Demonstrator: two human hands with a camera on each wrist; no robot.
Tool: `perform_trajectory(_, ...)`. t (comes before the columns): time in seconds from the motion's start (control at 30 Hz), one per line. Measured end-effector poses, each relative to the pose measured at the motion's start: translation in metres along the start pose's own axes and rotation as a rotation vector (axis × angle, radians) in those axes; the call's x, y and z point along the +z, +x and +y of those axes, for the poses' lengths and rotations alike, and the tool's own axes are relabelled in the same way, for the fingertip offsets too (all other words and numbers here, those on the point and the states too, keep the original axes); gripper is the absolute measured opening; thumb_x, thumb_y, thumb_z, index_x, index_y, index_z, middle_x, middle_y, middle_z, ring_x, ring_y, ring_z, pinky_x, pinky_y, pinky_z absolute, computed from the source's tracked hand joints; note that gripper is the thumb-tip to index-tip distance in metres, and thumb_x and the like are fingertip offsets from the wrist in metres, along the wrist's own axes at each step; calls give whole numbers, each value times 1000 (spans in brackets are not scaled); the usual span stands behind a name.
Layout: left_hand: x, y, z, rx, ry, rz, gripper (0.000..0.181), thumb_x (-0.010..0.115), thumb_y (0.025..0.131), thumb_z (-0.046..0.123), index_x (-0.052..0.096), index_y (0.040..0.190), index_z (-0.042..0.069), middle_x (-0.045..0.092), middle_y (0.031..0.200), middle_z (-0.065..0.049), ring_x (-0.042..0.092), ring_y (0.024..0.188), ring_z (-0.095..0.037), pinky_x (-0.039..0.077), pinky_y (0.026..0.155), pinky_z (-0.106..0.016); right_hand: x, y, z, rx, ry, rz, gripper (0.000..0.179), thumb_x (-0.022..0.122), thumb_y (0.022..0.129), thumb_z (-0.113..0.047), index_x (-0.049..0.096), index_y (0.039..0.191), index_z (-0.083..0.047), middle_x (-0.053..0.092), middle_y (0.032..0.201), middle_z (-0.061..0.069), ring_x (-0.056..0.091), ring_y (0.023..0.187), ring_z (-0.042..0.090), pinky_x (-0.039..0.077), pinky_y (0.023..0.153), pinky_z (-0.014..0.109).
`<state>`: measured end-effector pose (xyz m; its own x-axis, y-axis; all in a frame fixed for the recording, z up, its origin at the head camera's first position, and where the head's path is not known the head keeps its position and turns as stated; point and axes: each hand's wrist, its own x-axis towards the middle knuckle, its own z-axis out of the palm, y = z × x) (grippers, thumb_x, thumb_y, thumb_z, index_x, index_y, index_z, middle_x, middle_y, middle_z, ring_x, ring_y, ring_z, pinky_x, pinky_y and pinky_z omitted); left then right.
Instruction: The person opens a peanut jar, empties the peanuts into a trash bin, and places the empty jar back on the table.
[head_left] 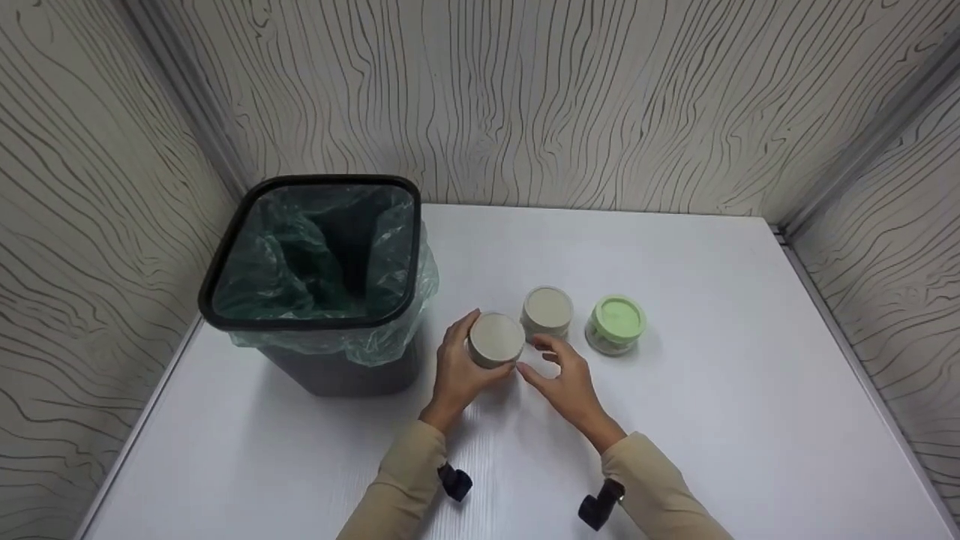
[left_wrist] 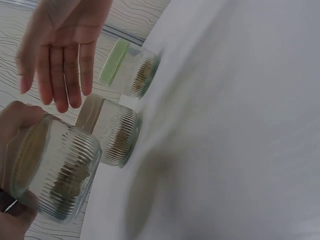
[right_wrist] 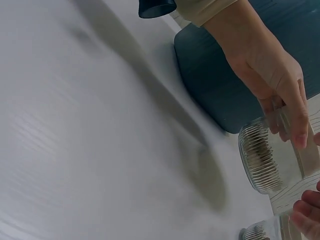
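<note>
The left hand [head_left: 456, 376] gripped a raised jar [head_left: 496, 340], which called for a firm, level hold, while the right hand [head_left: 568, 384], fingers relaxed, hung empty beside it.

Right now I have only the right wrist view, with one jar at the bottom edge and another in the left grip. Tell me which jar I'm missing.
Observer: A green-lidded jar; in the head view it is to the right of the standing beige-lidded jar.
Operator: Now describe the mouth of the dark bin beside the held jar in the left grip.
Observer: In the head view, a translucent green bag lines it, hanging outside below the black rim.
Operator: Finish with what's inside the green-lidded jar.
Observer: In the left wrist view, something brown lies at its base; I can't tell what.
</note>
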<state>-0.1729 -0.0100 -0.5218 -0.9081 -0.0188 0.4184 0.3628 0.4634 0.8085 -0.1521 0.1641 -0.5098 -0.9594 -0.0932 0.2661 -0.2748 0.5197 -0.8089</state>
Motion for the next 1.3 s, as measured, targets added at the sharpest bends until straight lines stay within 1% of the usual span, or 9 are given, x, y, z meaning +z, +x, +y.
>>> perform_trajectory(0.13,2,-5,3,24,21,-34,88,90,61,27,50,133,-3,60,127,-20,59,118,-33,50,100,-50,1,1,-3,1,24,-3,56,77,80,-17,55,125,7,63,123,22,61,115,38,54,96,48)
perform_trajectory(0.23,4,-8,4,34,33,-59,87,88,62,27,50,134,-4,60,128,-19,58,119,-31,51,101,-49,2,2,-6,22,37,-21,61,78,79,-18,52,129,7,60,128,24,58,120,39,52,98,50)
perform_trajectory(0.37,7,-12,5,68,59,-69,86,88,63,29,50,133,-4,61,128,-19,59,117,-30,52,100,-47,3,3,-9,48,44,-43,68,79,78,-19,49,132,9,56,133,26,56,123,40,52,99,51)
perform_trajectory(0.47,8,-14,7,85,67,-67,86,88,63,29,51,133,-5,62,127,-19,59,116,-30,52,98,-47,3,4,-10,56,46,-51,73,81,76,-19,47,133,11,55,135,27,57,122,40,52,98,51)
perform_trajectory(0.67,10,-15,9,72,53,-86,85,88,64,27,50,134,-4,61,129,-19,59,117,-30,52,99,-47,3,4,-8,74,39,-53,76,83,74,-22,47,135,8,56,134,24,58,119,38,52,97,53)
perform_trajectory(0.8,13,-16,9,77,55,-95,86,88,64,27,50,134,-4,61,129,-18,58,118,-28,52,100,-46,2,3,-7,67,21,-43,78,84,72,-22,48,134,7,58,131,23,59,118,38,53,95,54)
perform_trajectory(1.07,18,-18,13,89,62,-77,85,89,62,24,51,133,-4,62,127,-18,59,116,-28,52,99,-45,1,3,-7,95,14,-32,83,86,69,-23,48,135,7,60,129,22,58,119,36,52,96,55)
perform_trajectory(1.17,19,-18,15,84,52,-79,85,89,61,22,50,133,-4,62,127,-17,59,117,-27,52,100,-45,1,3,-8,96,16,-13,82,87,67,-22,50,133,7,61,127,22,59,117,36,52,94,55)
perform_trajectory(1.3,21,-20,15,68,42,-92,85,88,61,19,49,134,-2,60,127,-16,58,117,-27,52,100,-45,0,3,-9,79,24,11,76,88,64,-23,56,128,3,66,121,18,62,112,32,54,92,51)
